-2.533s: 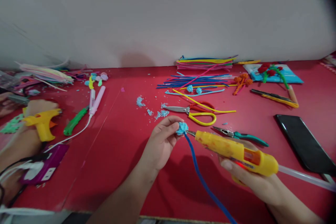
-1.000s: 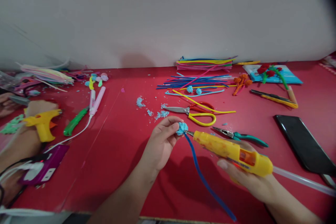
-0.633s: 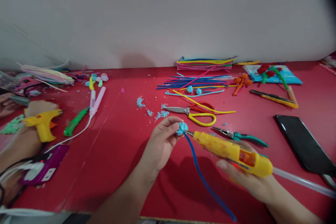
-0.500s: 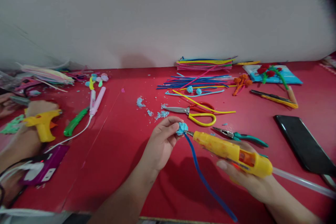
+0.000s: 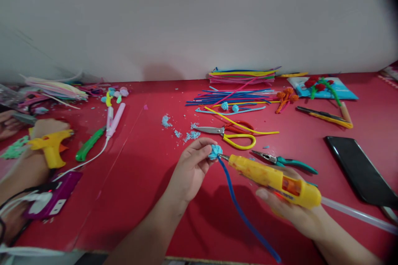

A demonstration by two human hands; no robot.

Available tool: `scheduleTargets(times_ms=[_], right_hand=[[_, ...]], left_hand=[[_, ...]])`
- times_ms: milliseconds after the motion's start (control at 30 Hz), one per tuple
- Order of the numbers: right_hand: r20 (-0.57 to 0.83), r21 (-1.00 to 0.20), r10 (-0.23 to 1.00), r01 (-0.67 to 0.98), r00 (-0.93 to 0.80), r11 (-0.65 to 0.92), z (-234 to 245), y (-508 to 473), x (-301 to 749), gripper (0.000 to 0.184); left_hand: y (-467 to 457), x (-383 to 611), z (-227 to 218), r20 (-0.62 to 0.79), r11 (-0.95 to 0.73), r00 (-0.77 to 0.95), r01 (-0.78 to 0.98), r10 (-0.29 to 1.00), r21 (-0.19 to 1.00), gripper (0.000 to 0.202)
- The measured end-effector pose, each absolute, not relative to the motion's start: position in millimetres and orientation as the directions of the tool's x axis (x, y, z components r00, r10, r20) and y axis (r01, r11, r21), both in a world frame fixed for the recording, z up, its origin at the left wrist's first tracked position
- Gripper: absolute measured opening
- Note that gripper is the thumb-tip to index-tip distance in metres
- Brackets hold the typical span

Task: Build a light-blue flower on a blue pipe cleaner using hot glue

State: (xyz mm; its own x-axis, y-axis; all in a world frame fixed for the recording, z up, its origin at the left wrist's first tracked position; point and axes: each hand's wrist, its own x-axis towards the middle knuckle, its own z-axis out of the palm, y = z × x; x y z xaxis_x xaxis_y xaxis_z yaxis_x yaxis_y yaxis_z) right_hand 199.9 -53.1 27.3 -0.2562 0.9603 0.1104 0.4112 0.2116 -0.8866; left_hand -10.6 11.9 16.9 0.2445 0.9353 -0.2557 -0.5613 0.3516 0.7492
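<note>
Between the thumb and fingers of my left hand [image 5: 191,169] is a small light-blue fuzzy flower [image 5: 215,152]. A dark-blue pipe cleaner [image 5: 238,205] runs from the flower down to the right, curving toward the table's front edge. My right hand [image 5: 289,209] is wrapped round a yellow hot glue gun [image 5: 264,172], with a clear glue stick [image 5: 357,214] sticking out of its back. The gun's metal nozzle is at the flower's base, where the pipe cleaner meets it. Scissors [image 5: 239,141] with red and yellow handles lie just beyond my hands.
Teal-handled pliers [image 5: 295,164] and a black phone [image 5: 357,165] lie to the right. Pipe cleaners [image 5: 230,97] are piled at the back near two light-blue balls [image 5: 235,108]. At left are a co-worker's arm [image 5: 27,165], another glue gun [image 5: 52,147] and a purple power strip [image 5: 57,194].
Both hands hold nearly the same place. The glue gun has shifted only very slightly, its nozzle still at the flower's base.
</note>
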Motion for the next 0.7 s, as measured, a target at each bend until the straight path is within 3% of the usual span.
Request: scheduleTargets(times_ms=[200,533,700], right_hand=[[0.124,-0.894,0.961,0.393,-0.248,0.217,30.0,-50.2,196.3,0.022],[0.175,-0.852,0.952,0.446,-0.251,0.274,24.4,-49.0,195.7,0.032],[0.196,-0.854,0.945,0.427,-0.263,0.296,24.0,-48.6,194.7,0.025]], left_hand=[[12.7,-11.0,13.7,-0.228,0.32,0.23,-0.55,0.946,0.772,0.01],[17.6,-9.5,8.4,-0.066,0.1,0.089,-0.467,0.994,0.878,0.012],[18.0,-9.3,9.8,-0.132,0.186,0.136,-0.545,0.982,0.817,0.014]])
